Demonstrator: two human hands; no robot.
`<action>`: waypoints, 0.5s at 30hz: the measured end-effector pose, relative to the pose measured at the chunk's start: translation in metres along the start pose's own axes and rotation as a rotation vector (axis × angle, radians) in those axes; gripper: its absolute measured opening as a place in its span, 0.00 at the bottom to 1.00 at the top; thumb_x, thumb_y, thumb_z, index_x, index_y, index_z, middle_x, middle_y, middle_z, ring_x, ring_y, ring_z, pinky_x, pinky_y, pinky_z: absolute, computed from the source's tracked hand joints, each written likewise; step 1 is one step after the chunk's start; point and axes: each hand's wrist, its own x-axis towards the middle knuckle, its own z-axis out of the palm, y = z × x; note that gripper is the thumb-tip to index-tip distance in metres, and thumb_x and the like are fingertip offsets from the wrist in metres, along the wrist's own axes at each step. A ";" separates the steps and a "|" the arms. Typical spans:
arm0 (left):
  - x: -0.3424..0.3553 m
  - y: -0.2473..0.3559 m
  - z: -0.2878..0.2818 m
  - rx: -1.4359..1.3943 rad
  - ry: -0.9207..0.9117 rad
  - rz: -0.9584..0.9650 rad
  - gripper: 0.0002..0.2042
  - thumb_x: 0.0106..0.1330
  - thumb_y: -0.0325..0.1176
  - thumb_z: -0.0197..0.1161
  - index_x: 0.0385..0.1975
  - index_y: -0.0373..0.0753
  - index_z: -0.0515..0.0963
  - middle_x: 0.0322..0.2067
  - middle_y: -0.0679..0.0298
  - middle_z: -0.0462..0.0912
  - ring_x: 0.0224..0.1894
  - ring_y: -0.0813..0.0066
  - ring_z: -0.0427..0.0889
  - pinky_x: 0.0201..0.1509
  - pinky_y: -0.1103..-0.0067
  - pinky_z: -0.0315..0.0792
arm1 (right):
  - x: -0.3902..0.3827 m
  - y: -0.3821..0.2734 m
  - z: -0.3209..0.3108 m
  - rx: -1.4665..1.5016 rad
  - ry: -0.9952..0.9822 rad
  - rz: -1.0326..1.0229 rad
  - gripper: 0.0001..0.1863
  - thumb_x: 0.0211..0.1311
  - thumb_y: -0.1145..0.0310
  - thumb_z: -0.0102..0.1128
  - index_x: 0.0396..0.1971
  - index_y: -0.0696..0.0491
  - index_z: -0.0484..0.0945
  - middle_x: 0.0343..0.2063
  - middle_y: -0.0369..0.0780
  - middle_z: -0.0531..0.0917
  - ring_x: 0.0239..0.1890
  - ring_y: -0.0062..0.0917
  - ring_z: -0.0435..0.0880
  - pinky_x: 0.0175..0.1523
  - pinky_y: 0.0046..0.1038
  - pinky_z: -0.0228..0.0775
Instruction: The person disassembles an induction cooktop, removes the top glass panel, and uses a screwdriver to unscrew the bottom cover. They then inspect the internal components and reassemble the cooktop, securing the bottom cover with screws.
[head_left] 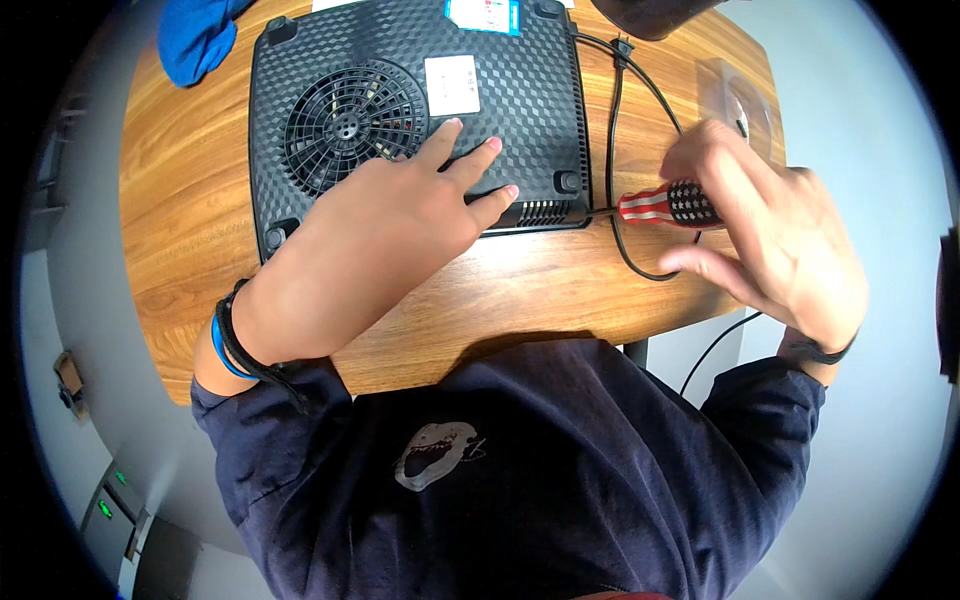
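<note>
The cooktop (420,110) is flipped upside down on the wooden table (200,220), black underside and fan grille (352,125) facing up. The person's left hand (400,215) lies flat on it with fingers spread, just pressing down, not gripping anything. The right hand (770,235) is wrapped around a screwdriver (665,205) with a red, white and dark handle, its shaft pointing at the cooktop's near right corner. The black power cord (615,150) loops right beside it. A blue cloth (195,40) sits at the far left corner.
</note>
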 end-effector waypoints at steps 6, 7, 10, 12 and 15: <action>0.001 -0.004 -0.003 0.001 0.012 0.017 0.38 0.63 0.17 0.68 0.77 0.51 0.79 0.81 0.58 0.74 0.81 0.48 0.75 0.55 0.70 0.92 | 0.000 0.006 -0.003 0.079 -0.014 -0.112 0.20 0.69 0.53 0.75 0.49 0.51 0.80 0.45 0.39 0.88 0.45 0.34 0.93 0.41 0.35 0.89; 0.001 -0.003 -0.002 -0.008 0.023 0.014 0.38 0.64 0.17 0.68 0.77 0.51 0.79 0.80 0.58 0.75 0.80 0.48 0.75 0.55 0.70 0.92 | 0.000 0.002 -0.007 0.053 -0.050 -0.049 0.20 0.69 0.54 0.75 0.49 0.51 0.80 0.45 0.39 0.88 0.45 0.34 0.93 0.41 0.35 0.89; 0.000 -0.001 -0.004 -0.005 0.015 -0.004 0.37 0.65 0.17 0.67 0.76 0.51 0.79 0.80 0.58 0.76 0.80 0.48 0.76 0.56 0.69 0.92 | 0.007 -0.002 -0.012 -0.002 -0.095 0.017 0.20 0.69 0.55 0.74 0.49 0.52 0.79 0.46 0.39 0.87 0.44 0.35 0.93 0.40 0.36 0.88; 0.002 -0.001 -0.006 0.006 0.016 0.000 0.36 0.65 0.18 0.67 0.76 0.52 0.80 0.79 0.59 0.76 0.79 0.48 0.76 0.57 0.70 0.91 | 0.006 0.003 -0.010 0.040 0.004 -0.095 0.19 0.69 0.55 0.73 0.49 0.52 0.79 0.47 0.39 0.86 0.42 0.36 0.93 0.38 0.36 0.88; 0.001 -0.001 -0.005 0.028 0.033 0.008 0.35 0.66 0.19 0.67 0.76 0.52 0.81 0.79 0.59 0.77 0.79 0.49 0.77 0.57 0.70 0.91 | 0.010 0.012 -0.002 0.028 0.071 -0.245 0.18 0.71 0.56 0.71 0.49 0.53 0.79 0.49 0.39 0.85 0.39 0.37 0.94 0.37 0.38 0.88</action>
